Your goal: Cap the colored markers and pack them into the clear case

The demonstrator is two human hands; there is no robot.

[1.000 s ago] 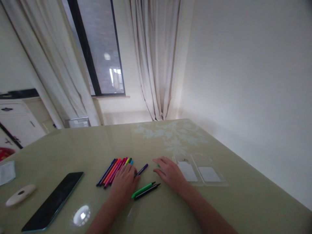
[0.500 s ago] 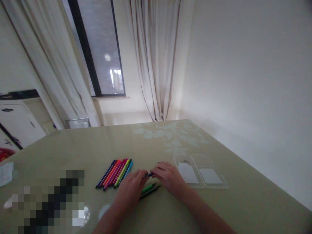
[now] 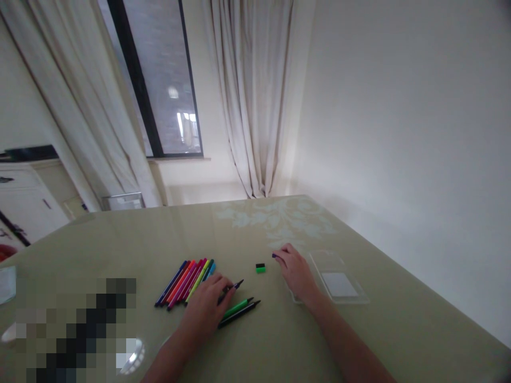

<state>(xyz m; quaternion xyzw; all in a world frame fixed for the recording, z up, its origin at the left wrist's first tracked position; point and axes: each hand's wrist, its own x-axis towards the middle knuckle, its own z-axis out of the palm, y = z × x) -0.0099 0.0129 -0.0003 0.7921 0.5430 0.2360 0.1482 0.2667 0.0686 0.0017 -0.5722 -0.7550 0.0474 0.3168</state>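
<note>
My left hand (image 3: 205, 302) is closed on a dark felt-tip pen (image 3: 238, 284), its bare tip pointing to the upper right. A small dark purple-blue pen cap (image 3: 274, 256) is pinched in the fingers of my right hand (image 3: 294, 271), raised apart from the pen. Between the hands and farther back, a black cap and a green cap (image 3: 260, 268) sit side by side on the table. Below the held pen lie an uncapped green pen (image 3: 239, 307) and an uncapped black pen (image 3: 241, 313). A row of several capped coloured pens (image 3: 186, 282) lies left of my left hand, which partly covers it.
An open clear plastic case (image 3: 361, 295) with a white card (image 3: 340, 284) lies on the right, partly behind my right hand. The table (image 3: 167, 229) meets the wall on the right. A blurred patch (image 3: 88, 324) covers the near left, beside a bright reflection.
My hands were together at the pen; now the cap is off. My right hand has moved right and away with it, uncovering the green and black caps. My left hand keeps the pen.
</note>
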